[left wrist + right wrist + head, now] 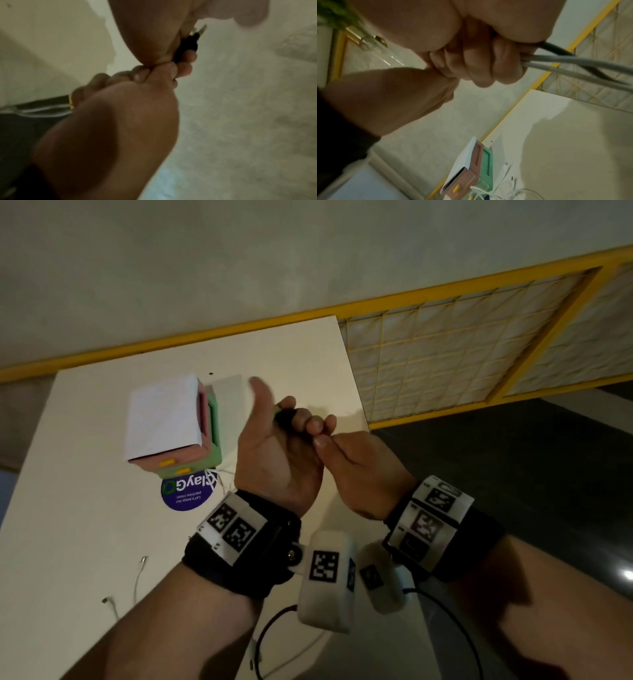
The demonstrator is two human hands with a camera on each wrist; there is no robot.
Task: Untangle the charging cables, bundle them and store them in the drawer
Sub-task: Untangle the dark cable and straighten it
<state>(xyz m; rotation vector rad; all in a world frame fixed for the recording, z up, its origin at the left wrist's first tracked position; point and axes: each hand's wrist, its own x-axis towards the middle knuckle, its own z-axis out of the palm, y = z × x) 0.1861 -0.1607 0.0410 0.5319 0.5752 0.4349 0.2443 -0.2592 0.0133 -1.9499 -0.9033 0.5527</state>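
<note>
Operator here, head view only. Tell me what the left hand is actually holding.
Observer: The left hand grips a bundle of cables. The right wrist view shows two pale ones and a dark one leaving the curled fingers.
Operator: Report any plug you can see.
Observer: In the left wrist view, a black plug with a metal tip sticks out past the fingers.
Operator: Check for loose cable near the drawer unit.
Observer: The right wrist view shows loops of white cable lying on the table beside the drawer unit.
</note>
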